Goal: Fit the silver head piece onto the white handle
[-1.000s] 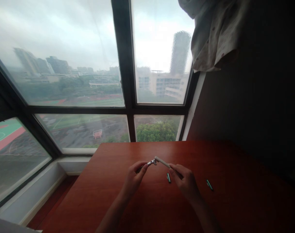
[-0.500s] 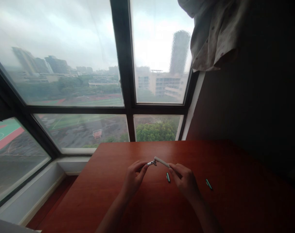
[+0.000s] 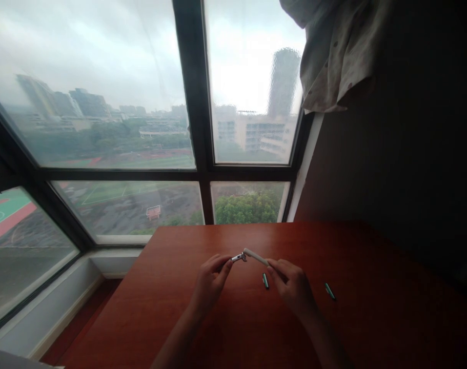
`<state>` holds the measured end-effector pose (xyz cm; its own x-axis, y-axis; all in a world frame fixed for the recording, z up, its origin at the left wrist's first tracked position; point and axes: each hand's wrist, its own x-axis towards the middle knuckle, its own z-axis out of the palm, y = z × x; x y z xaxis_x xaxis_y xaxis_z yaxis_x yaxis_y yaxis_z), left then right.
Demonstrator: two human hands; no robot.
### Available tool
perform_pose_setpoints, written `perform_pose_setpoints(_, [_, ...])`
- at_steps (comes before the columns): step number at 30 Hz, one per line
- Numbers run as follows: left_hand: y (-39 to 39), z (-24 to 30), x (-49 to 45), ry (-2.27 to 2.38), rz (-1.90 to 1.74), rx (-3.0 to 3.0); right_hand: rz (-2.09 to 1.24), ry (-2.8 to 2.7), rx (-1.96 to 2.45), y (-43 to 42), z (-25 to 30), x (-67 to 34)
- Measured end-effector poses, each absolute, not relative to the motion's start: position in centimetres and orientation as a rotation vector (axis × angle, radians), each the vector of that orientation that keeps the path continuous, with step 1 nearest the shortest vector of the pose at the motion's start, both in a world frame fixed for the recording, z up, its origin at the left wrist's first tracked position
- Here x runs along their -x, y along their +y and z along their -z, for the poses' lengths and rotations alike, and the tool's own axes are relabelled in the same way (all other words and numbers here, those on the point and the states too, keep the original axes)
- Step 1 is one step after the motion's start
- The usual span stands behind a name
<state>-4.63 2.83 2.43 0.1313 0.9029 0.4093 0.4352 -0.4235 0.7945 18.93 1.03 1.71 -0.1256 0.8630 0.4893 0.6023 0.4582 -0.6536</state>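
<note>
My left hand (image 3: 210, 281) pinches a razor handle (image 3: 238, 257), silver with a small forked end that points right. Between the thumb and fingers of my right hand (image 3: 292, 284) is a slim pale stick (image 3: 255, 256), slanting up to the left; its exact kind is not clear. The stick's far tip meets or nearly meets the forked end of the handle, above the table. Just left of my right hand lies a small green and white bar (image 3: 265, 281), resembling a razor cartridge. A similar green bar (image 3: 330, 291) rests farther right.
Both hands are over a reddish-brown wooden table (image 3: 171, 307). Behind it stand large windows with a dark frame (image 3: 208, 177). A pale cloth (image 3: 333, 66) hangs at the upper right, beside a dark wall (image 3: 390, 154). A white ledge (image 3: 44, 307) runs along the left.
Hardly anything differs. The view has shifted very slightly, and both hands keep the same hold on the razor handle and the pale stick.
</note>
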Motion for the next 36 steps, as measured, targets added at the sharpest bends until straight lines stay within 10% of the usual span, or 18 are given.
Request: perform_pose_setpoints(36, [2.72, -2.46, 4.42, 1.266, -1.237, -1.914, -0.439, -1.802, 1.232, 0.92, -2.24, -18.64])
